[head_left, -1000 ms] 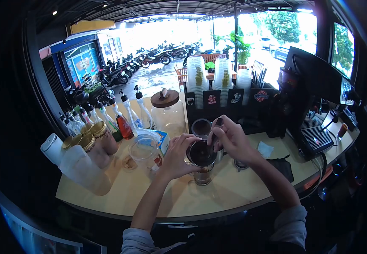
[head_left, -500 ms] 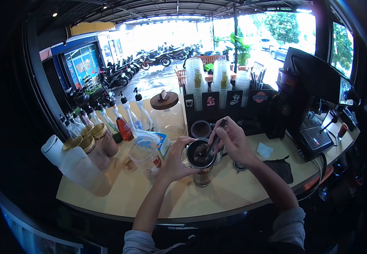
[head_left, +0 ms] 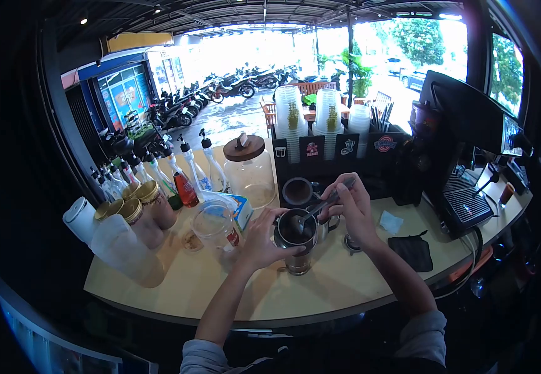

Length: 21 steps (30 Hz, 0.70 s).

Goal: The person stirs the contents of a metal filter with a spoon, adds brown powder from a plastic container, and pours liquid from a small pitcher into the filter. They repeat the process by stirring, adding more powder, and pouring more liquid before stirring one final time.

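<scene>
My left hand is wrapped around the side of a metal cup with a dark inside. Pinched in my right hand is a metal spoon, slanting down to the left with its bowl inside the cup's mouth. Directly below the cup shows a clear, shiny vessel on the counter; whether the two touch is hidden. Behind the cup stands another dark round container. A clear plastic jug is just left of my left hand.
Pump bottles and gold-lidded jars line the left of the counter. A wooden-lidded glass jar and stacked plastic cups stand at the back. On the right are a black cloth and a coffee machine.
My right hand has shifted slightly up and right, lifting the spoon so its bowl now shows in the cup. My left hand keeps its hold on the cup.
</scene>
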Tool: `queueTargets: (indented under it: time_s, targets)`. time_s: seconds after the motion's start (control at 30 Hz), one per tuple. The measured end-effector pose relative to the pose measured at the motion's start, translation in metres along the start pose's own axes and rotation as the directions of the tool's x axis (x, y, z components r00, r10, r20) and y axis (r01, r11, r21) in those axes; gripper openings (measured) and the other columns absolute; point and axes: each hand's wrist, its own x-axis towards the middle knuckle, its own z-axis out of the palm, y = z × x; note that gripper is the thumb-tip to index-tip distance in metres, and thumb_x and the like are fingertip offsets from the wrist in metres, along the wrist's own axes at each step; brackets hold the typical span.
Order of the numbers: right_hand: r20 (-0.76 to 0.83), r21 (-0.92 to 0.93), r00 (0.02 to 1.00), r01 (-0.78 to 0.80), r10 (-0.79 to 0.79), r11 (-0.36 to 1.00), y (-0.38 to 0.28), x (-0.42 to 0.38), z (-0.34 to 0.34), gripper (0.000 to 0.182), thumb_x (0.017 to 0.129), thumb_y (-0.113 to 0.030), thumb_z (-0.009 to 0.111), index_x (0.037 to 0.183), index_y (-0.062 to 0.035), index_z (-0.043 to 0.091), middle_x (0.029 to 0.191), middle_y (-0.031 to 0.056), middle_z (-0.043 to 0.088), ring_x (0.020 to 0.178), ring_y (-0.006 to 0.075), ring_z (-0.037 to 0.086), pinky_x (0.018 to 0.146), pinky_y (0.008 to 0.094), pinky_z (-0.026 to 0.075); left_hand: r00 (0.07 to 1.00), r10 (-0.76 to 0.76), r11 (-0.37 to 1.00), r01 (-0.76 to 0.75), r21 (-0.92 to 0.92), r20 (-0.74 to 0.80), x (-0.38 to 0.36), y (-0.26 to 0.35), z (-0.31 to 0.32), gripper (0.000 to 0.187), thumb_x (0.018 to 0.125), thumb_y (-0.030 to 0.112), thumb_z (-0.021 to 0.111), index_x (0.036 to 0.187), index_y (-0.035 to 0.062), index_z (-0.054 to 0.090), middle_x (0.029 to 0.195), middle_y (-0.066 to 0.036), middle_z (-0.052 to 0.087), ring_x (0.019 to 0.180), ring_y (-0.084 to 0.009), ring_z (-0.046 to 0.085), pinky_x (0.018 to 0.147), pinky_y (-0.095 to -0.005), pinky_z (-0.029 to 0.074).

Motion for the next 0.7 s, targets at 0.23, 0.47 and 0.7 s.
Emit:
queueTargets:
  time_s: [0.23, 0.47, 0.7]
  targets:
    - [-0.023, -0.055, 0.989, 0.142, -0.143, 0.988, 0.005, -0.009, 0.006, 0.013, 0.100, -0.014, 0.046, 0.103, -0.0020, 0.044, 0.093, 0.0097, 0.058, 0.073, 0.0148, 0.065, 0.064, 0.0254, 0.057, 0.999, -0.039, 0.994, 0.036, -0.104, -0.028, -0.005, 0.006, 0.003, 0.077, 0.055, 0.039, 0.089, 0.116, 0.0045, 0.056, 0.111, -0.010, 0.060, 0.102, -0.0239, 0.063, 0.092, -0.0369, 0.049]
    - [0.204, -0.429, 0.942, 0.331, -0.267, 0.840, 0.000, -0.025, 0.008, 0.004, 0.094, -0.002, 0.056, 0.096, 0.0007, 0.054, 0.094, 0.0129, 0.063, 0.080, 0.0149, 0.066, 0.067, 0.0273, 0.056, 0.993, -0.121, 0.987, 0.121, -0.101, 0.003, -0.010, 0.005, 0.007, 0.079, 0.055, 0.040, 0.090, 0.116, 0.0043, 0.056, 0.110, -0.010, 0.060, 0.104, -0.0263, 0.062, 0.094, -0.0391, 0.048]
    - [0.550, -0.609, 0.721, 0.692, -0.422, 0.388, -0.005, -0.043, 0.015, 0.023, 0.080, 0.000, 0.070, 0.100, -0.0035, 0.059, 0.096, 0.0129, 0.065, 0.075, 0.0249, 0.067, 0.060, 0.0302, 0.055, 0.998, -0.061, 0.989, 0.061, -0.132, 0.005, -0.010, 0.003, 0.002, 0.080, 0.057, 0.040, 0.089, 0.120, 0.0045, 0.055, 0.108, -0.010, 0.064, 0.098, -0.0245, 0.065, 0.089, -0.0372, 0.050]
